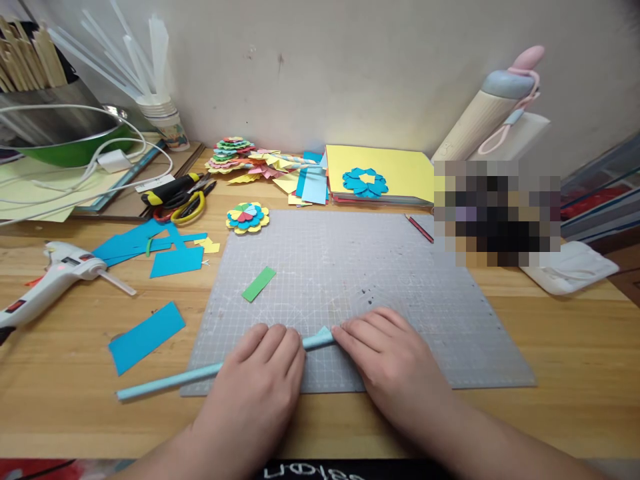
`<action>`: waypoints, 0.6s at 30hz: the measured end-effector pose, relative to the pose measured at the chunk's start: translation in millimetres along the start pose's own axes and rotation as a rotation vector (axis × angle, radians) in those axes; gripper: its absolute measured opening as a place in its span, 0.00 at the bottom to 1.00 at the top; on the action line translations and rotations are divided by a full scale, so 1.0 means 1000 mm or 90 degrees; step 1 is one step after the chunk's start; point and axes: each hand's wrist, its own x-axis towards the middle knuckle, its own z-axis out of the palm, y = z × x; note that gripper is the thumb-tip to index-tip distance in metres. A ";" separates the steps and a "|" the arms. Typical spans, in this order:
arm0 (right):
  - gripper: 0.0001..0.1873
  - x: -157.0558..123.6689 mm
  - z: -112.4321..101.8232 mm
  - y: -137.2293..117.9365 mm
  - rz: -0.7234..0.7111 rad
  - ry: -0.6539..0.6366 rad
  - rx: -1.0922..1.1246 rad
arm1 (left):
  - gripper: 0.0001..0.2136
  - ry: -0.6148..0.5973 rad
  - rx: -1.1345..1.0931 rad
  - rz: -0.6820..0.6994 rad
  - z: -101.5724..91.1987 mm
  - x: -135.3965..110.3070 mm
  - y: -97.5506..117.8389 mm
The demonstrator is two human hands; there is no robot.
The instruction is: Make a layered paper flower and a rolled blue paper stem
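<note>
Across the cutting mat (pixel 350 260): your pale-blue tube (pixel 170 381) is lying, its left end extending over the worktop (pixel 125 427).
Left hand (pixel 265 367): you are closing curled fingers over the tube.
Right hand (pixel 395 353): you are gripping the tube's right portion.

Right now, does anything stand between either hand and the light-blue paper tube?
Nothing visible does: the left hand and right hand are both on the light-blue paper tube. The green strip lies farther back, clear of both.

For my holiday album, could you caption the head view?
Left hand and right hand handle a light-blue tube over a gray cutting mat.
</note>
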 end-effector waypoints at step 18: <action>0.03 0.000 -0.006 0.007 0.134 -0.038 0.163 | 0.10 0.127 -0.106 -0.057 -0.001 -0.006 -0.012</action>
